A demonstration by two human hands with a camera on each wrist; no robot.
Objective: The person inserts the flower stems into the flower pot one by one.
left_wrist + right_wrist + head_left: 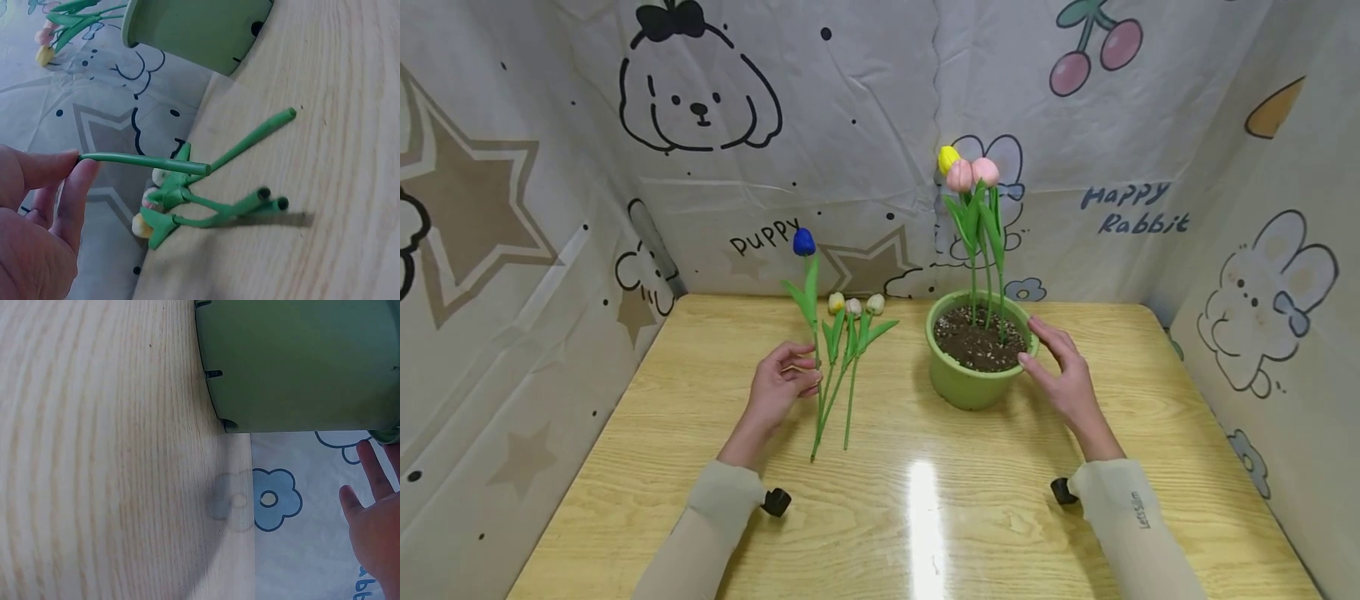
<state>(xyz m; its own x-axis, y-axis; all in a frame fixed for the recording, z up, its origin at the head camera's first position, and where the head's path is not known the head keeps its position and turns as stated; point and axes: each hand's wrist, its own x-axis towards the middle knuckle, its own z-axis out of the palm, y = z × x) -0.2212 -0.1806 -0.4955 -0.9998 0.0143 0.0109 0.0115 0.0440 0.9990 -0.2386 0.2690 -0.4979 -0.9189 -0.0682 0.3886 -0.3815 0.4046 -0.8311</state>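
My left hand (781, 382) pinches the green stem of a blue artificial tulip (803, 242) between thumb and fingers, flower end up. In the left wrist view the stem's cut end (199, 169) sticks out past the fingertips. Several pale tulips (853, 308) lie on the table beside this hand, stems toward me. My right hand (1066, 385) touches the right rim of a green flower pot (966, 387), its fingers fairly straight and spread. Two pink tulips (985, 172) and a yellow tulip (949, 158) stand upright in the pot's dark soil (973, 354).
The wooden table (865, 533) carries the pot at its back right and the loose tulips at its back left. A printed cloth (850, 108) encloses the back and both sides. Light glares off the table's front middle.
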